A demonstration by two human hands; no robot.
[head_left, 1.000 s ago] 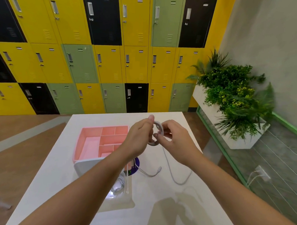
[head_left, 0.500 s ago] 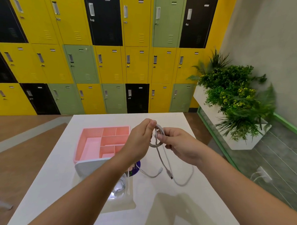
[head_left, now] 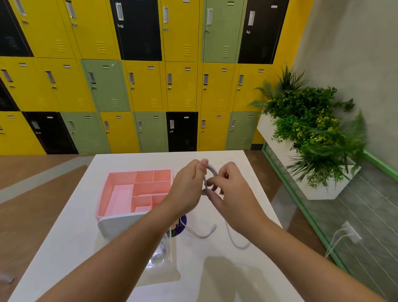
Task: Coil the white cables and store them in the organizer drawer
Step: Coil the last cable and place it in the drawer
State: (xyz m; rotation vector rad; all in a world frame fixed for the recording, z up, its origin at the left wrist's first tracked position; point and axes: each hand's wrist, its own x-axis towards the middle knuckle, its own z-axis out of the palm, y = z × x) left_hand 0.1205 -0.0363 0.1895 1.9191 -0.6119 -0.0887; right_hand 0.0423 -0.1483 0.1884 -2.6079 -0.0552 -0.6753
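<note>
Small coil of white cable (head_left: 212, 170) held upright above bench (head_left: 210, 277), long axis near vertical; pinched by left hand (head_left: 187, 187) and right hand (head_left: 231, 194); tail draped to bench.

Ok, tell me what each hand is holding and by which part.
Both hold one white cable by its coiled loop: the left hand pinches the loop's top, the right hand grips its right side. Its tail hangs to the table.

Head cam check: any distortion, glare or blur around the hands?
Head view: wide-angle bows the lockers outward; the pink drawer rim blooms, overexposed; soft arm shadows lie on the white table; left hand, right hand and the white cable they hold look slightly soft.
</note>
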